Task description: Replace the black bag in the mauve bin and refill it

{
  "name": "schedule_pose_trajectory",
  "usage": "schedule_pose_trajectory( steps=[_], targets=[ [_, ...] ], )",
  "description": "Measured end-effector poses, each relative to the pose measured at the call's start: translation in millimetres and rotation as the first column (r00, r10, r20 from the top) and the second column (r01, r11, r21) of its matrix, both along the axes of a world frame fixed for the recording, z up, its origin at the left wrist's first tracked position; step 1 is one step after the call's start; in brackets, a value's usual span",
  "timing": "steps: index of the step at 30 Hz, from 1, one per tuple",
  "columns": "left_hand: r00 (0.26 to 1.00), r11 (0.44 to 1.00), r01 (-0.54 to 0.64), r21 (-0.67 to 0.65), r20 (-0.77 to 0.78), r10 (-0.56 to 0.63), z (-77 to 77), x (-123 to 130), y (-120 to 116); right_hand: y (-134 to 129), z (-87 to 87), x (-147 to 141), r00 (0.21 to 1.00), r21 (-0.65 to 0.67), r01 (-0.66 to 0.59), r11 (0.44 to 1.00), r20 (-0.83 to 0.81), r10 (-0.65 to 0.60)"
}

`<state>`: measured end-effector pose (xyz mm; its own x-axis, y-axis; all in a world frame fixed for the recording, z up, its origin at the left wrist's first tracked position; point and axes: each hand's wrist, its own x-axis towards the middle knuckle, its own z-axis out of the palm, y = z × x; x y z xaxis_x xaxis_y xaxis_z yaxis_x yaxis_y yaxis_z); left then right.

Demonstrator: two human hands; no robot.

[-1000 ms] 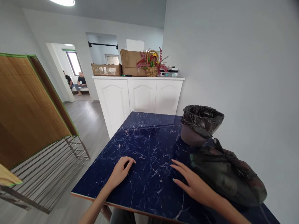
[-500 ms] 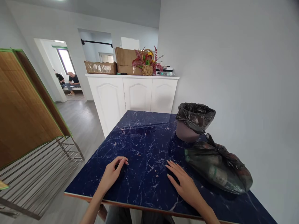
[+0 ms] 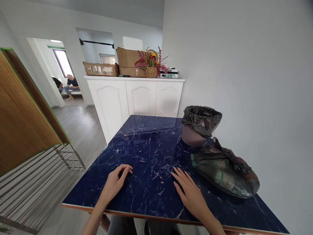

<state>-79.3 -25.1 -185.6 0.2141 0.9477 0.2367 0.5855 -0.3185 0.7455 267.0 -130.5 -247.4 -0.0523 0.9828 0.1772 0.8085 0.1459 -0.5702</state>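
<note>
My left hand [image 3: 115,182] rests on its side on the blue marble-patterned table [image 3: 144,153], fingers curled in and thumb against the fingertips. Nothing shows in it. My right hand [image 3: 192,195] lies palm down on the same tabletop, its fingers stretched out and slightly apart. Just beyond and to the right of that hand is a knotted black plastic bag [image 3: 226,174], translucent and full of things I cannot make out clearly. Behind the bag stands a mauve trash bin [image 3: 193,136] lined with a black bag [image 3: 202,119].
A white cabinet [image 3: 141,94] stands past the table's far edge, carrying cardboard boxes [image 3: 101,69] and a flower basket [image 3: 151,71]. On the left is a metal rack [image 3: 41,176] with a brown mat [image 3: 24,114]. Two people [image 3: 71,85] sit in the room beyond the doorway.
The whole view has shifted slightly, with the surroundings a little further left. My right hand's fingers are spread a bit wider. The left hand keeps its curled pose.
</note>
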Motion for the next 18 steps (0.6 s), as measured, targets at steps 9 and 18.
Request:
schedule_pose_trajectory(
  steps=[9, 18],
  targets=[
    [0.999, 1.0, -0.003, -0.009, -0.043, 0.003, 2.4, 1.1, 0.2, -6.6, 1.5, -10.1, 0.997, -0.078, 0.069, 0.995, 0.049, -0.065],
    [0.999, 1.0, -0.007, 0.006, -0.049, 0.007, -3.5, 0.1, 2.2, -8.5, -2.2, -6.9, 0.994, 0.027, 0.042, 0.999, 0.096, -0.044]
  ],
)
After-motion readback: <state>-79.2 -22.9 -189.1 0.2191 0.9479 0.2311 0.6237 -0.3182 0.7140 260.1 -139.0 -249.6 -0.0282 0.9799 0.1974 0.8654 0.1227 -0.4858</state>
